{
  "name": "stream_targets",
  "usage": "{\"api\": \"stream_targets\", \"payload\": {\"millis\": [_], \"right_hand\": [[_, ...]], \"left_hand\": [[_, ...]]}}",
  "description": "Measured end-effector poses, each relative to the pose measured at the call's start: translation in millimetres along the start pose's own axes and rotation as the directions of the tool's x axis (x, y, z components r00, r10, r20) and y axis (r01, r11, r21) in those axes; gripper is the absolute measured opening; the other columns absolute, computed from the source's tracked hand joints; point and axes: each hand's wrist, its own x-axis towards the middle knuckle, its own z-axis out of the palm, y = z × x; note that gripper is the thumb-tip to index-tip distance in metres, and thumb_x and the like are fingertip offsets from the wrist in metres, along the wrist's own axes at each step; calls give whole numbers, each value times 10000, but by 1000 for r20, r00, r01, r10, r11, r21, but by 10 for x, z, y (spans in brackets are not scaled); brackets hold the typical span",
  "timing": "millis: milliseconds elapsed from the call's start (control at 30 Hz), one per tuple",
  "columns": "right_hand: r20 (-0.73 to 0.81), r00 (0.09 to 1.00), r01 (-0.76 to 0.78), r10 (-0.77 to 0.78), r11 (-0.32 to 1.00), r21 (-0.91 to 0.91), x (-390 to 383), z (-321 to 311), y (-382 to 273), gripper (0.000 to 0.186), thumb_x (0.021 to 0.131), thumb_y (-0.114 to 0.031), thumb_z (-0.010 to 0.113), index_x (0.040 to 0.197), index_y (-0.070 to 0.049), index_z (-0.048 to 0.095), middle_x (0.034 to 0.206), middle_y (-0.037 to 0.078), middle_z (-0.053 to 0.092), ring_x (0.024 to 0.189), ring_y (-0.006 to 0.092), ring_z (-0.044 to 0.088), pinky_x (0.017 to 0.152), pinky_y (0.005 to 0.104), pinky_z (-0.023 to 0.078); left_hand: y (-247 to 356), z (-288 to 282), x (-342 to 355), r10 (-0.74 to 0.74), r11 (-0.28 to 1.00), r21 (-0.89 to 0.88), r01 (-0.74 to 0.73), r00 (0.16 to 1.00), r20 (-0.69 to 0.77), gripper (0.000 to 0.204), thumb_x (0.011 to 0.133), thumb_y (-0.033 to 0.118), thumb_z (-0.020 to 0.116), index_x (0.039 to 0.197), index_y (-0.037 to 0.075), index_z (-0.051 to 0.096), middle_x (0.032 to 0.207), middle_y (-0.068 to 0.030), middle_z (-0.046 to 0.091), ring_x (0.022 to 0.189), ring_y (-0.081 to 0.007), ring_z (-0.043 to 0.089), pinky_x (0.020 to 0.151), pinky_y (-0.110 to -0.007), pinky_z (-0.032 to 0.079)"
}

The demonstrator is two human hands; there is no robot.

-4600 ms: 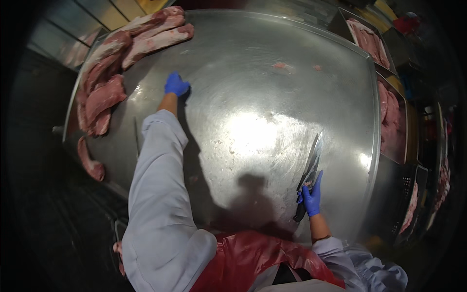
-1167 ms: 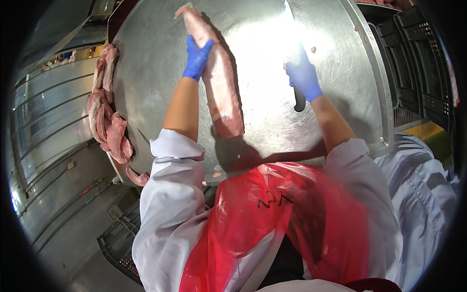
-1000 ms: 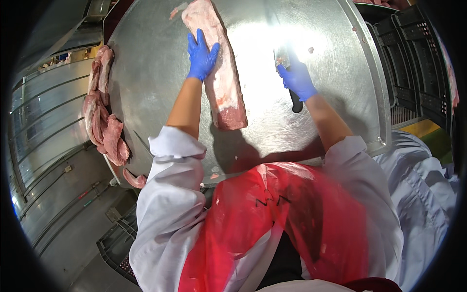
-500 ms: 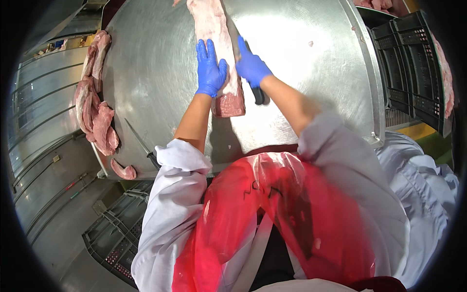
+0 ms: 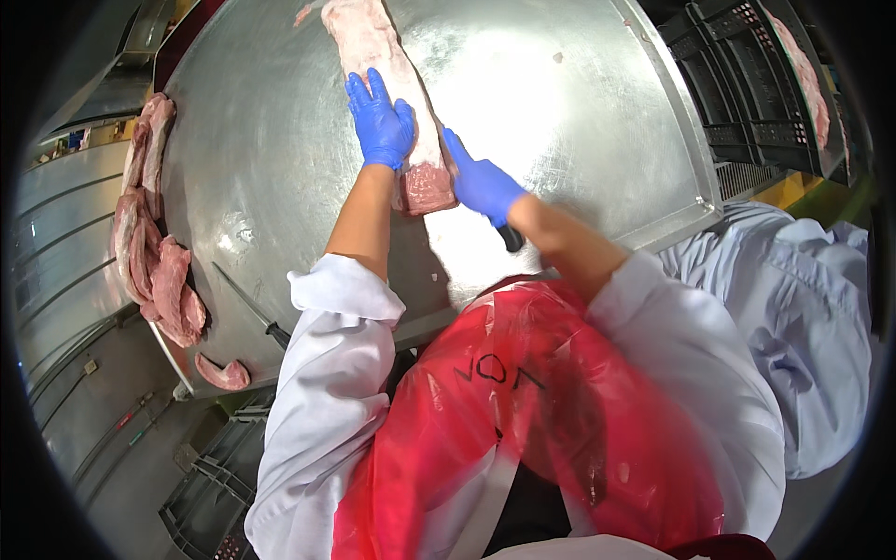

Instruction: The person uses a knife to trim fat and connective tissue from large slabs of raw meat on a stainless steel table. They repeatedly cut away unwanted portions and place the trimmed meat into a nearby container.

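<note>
A long pale piece of pork loin [image 5: 369, 42] lies lengthwise on the metal table [image 5: 271, 140], its cut reddish end nearest me. My left hand [image 5: 381, 126], in a blue glove, rests flat on top of the meat with its fingers stretched out. Beside the right edge of the meat, my blue-gloved right hand [image 5: 485, 187] is closed around a knife, its index finger pointing forward. Only the black end of the knife's handle [image 5: 511, 238] shows plainly below the hand; I cannot make out the blade.
Several strips of trimmed meat [image 5: 154, 224] lie along the table's left edge, with a small curved piece [image 5: 222, 371] nearer me. A thin rod with a black handle [image 5: 277, 333] lies there too. Black crates [image 5: 728, 75] stand right, near another person's pale sleeve [image 5: 784, 317].
My right hand has come back toward me along the meat's right side with the knife. My left hand stays pressed on the meat. The whole view has shifted slightly.
</note>
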Motion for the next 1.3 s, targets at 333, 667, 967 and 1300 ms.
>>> {"api": "stream_targets", "payload": {"millis": [333, 667, 967, 1300], "right_hand": [[-237, 785, 541, -572, 820, -186, -1892, 321, 1523, 728, 932, -86, 542, 1586, -146, 228, 960, 266, 689, 695, 301, 692, 720, 379, 560], [-474, 880, 198, 17, 895, 400, -1908, -565, 1481, 876, 898, 10, 533, 1618, -251, 107, 808, 59, 636, 652, 128, 603, 617, 295, 527], [-345, 936, 211, -71, 898, 387, -1273, -1037, 1461, 847, 913, -65, 550, 1616, -250, 117, 796, 70, 647, 639, 132, 612, 602, 288, 528], [-92, 890, 446, -447, 895, -32, 620, -596, -84, 803, 933, -185, 539, 1607, -265, 109, 896, 195, 679, 742, 285, 679, 759, 394, 556]], "left_hand": [[601, -322, 425, -562, 819, 338, 463, 766, 313, 1258, 658, 462, 840, 1584, 39, 102, 1579, -347, 172, 1417, -478, 341, 1086, -495, 428], [-604, -414, 186, 36, -157, -697, 700, 709, 704, 592, 805, 105, 604, 1367, -51, 505, 1254, -215, 636, 1066, -315, 659, 961, -444, 532], [-36, -348, -175, -212, 966, 166, 199, 975, 62, 391, 935, 352, 615, 997, -33, 633, 790, -127, 677, 693, -226, 642, 695, -392, 521], [94, -1203, -299, -280, 899, -372, 230, 956, -84, 268, 973, 246, 567, 949, -11, 640, 773, -97, 616, 739, -171, 576, 702, -353, 475]]}}
